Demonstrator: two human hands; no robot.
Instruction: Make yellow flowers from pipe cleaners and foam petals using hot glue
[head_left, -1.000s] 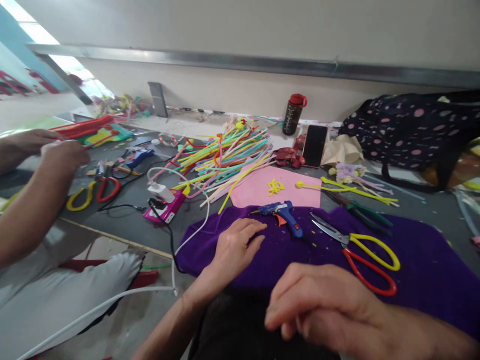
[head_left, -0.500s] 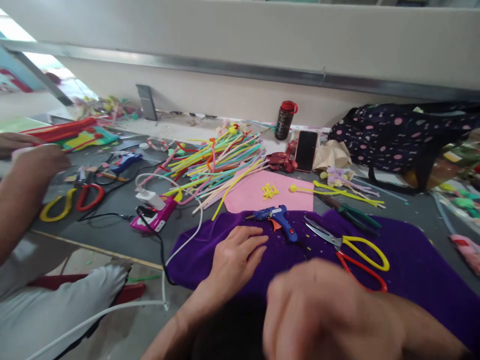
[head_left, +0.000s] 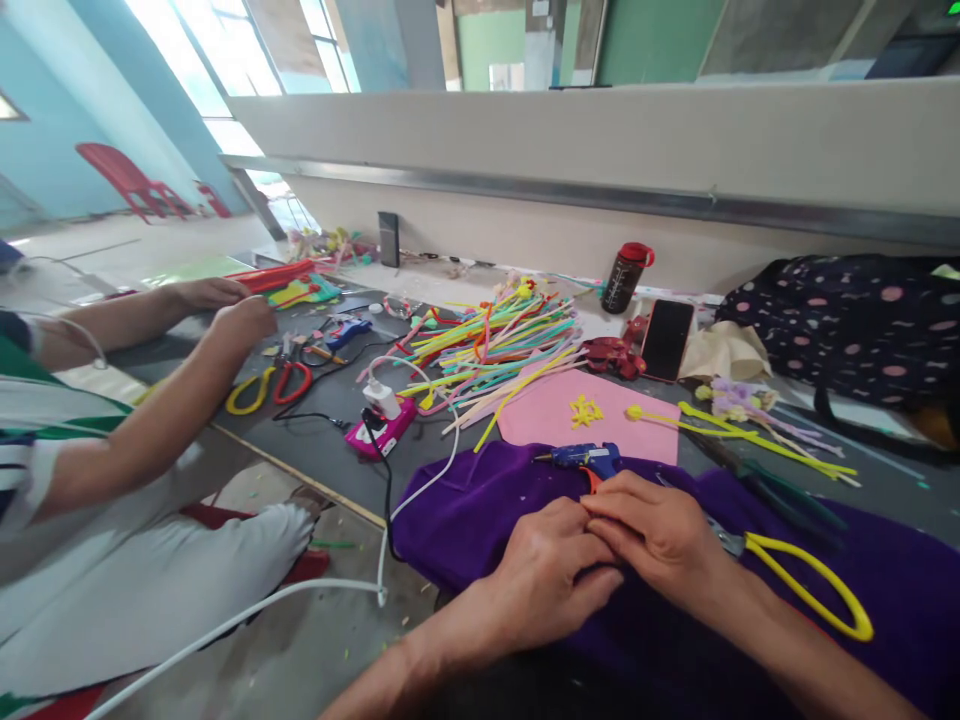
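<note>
My left hand (head_left: 559, 560) and my right hand (head_left: 652, 525) meet over the purple cloth (head_left: 465, 510), fingertips pinched together. Whatever lies between the fingers is too small or too hidden to make out. Just behind them lies a blue glue gun (head_left: 581, 456), its handle partly covered by my right hand. Scissors with a yellow loop handle (head_left: 814, 580) rest to the right, their blades mostly behind my right hand and wrist. On a pink sheet (head_left: 517, 410) sits a small yellow star-like piece (head_left: 586, 411), near a yellow stem with a round tip (head_left: 634, 412).
Many coloured pipe cleaners (head_left: 487, 345) are heaped behind the pink sheet. A magenta power strip (head_left: 381, 430) with cables sits left. At the back stand a bottle (head_left: 624, 280), a phone (head_left: 667, 340) and a patterned bag (head_left: 855, 330). A co-worker's hands (head_left: 244, 320) work at the left.
My right hand has moved from close to the camera to meet my left hand. Both are now pinched together over the cloth. The view has tilted up and turned left.
</note>
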